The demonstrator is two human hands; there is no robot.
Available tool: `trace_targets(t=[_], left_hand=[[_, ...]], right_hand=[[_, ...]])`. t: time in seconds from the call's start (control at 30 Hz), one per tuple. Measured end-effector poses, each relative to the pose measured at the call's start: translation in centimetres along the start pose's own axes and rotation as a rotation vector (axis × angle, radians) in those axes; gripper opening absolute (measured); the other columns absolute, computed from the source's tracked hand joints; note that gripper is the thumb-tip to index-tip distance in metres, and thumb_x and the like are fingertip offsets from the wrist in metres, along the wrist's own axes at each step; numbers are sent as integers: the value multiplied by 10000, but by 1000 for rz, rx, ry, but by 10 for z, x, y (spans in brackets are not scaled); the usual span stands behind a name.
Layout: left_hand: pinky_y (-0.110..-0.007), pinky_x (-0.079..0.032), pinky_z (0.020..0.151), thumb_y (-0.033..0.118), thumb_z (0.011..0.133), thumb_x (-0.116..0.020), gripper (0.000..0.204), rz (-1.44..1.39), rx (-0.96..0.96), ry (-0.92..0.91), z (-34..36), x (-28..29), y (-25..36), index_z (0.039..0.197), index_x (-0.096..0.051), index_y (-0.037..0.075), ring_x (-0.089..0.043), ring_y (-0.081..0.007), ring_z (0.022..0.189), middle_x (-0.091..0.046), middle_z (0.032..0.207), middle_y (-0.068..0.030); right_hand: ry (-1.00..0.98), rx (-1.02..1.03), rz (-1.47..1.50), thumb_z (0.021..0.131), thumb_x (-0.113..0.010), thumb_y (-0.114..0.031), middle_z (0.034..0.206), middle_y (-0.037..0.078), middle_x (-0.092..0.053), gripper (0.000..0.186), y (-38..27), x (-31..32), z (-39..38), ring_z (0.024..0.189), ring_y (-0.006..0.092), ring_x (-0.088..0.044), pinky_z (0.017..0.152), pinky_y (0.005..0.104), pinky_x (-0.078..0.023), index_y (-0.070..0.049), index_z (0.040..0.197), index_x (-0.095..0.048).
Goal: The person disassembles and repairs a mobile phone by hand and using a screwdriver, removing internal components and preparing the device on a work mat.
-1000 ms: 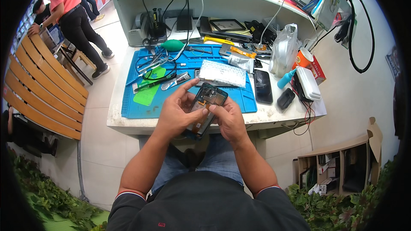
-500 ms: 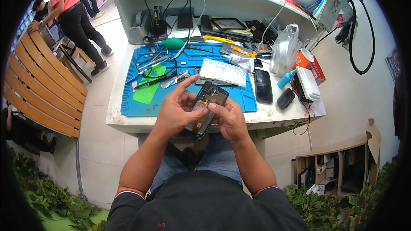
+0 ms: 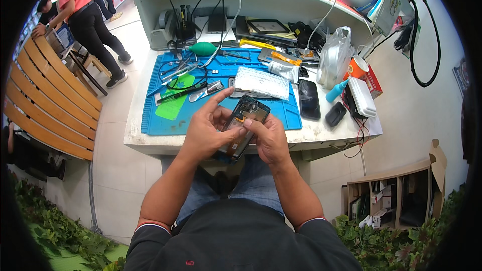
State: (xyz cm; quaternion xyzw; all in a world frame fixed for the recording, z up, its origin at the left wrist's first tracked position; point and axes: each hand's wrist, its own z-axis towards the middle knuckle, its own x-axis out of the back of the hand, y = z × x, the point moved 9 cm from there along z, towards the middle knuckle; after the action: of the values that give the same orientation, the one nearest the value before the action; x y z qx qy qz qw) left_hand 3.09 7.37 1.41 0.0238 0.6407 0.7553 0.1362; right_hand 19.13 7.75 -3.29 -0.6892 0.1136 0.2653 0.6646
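Observation:
An opened smartphone point(image 3: 243, 125) with its inner board and orange flex cable exposed is held at the desk's near edge. My left hand point(image 3: 203, 130) grips it from the left, thumb over the lower part, index finger raised. My right hand point(image 3: 271, 138) grips the right side, thumb resting on the inside beside the flex. Beyond them lies a blue repair mat point(image 3: 175, 120) bearing a green card point(image 3: 170, 110), pens and tools, cables and a bubble-wrapped packet point(image 3: 258, 83). A dark phone point(image 3: 309, 100) lies to the mat's right.
The white desk point(image 3: 133, 138) also holds a blue bottle point(image 3: 335, 92), white case point(image 3: 361, 100) and plastic bag point(image 3: 334, 57), under a cluttered shelf with hanging cables. A slatted wooden chair point(image 3: 50, 100) and standing people point(image 3: 85, 20) are on the left; a low cabinet point(image 3: 389, 195) is lower right.
Both hands stay on the phone with very little movement; my right thumb has shifted slightly on its inside. The rest looks the same.

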Motion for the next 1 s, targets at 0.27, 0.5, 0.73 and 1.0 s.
trace_targets(t=[0.27, 0.5, 0.73, 1.0], left_hand=[[-265, -584, 869, -24, 878, -952, 1011, -22, 17, 14, -1, 2, -5, 1737, -420, -1, -747, -95, 963, -791, 1047, -61], [-276, -594, 897, -32, 869, -961, 1024, -19, 16, 3, -1, 7, -6, 1737, -419, -6, -758, -109, 996, -802, 1090, -75], [-300, -630, 941, 1, 886, -966, 1008, -8, 15, -8, -1, 14, -14, 1732, -417, -6, -779, -149, 1070, -797, 1182, -119], [-301, -638, 911, 56, 910, -956, 985, 59, -31, -8, 4, 20, -12, 1731, -416, -4, -765, -168, 1114, -760, 1276, -137]], right_hand=[[-48, -21, -55, 1071, -800, -120, 1148, 65, -818, 249, 8, 12, 1, 984, 101, -760, 845, 254, -612, -14, 1287, -736], [-120, 3, -90, 1076, -827, -146, 1237, 91, -812, 353, -6, -3, -3, 1090, 119, -763, 944, 290, -624, 12, 1366, -699], [-205, 22, -171, 1019, -881, -107, 1313, 114, -784, 515, -16, -13, -5, 1187, 168, -758, 1064, 350, -619, 16, 1452, -631], [-232, -14, -200, 933, -923, -22, 1416, 125, -732, 700, -13, -16, -3, 1282, 202, -727, 1120, 383, -592, 20, 1532, -564]])
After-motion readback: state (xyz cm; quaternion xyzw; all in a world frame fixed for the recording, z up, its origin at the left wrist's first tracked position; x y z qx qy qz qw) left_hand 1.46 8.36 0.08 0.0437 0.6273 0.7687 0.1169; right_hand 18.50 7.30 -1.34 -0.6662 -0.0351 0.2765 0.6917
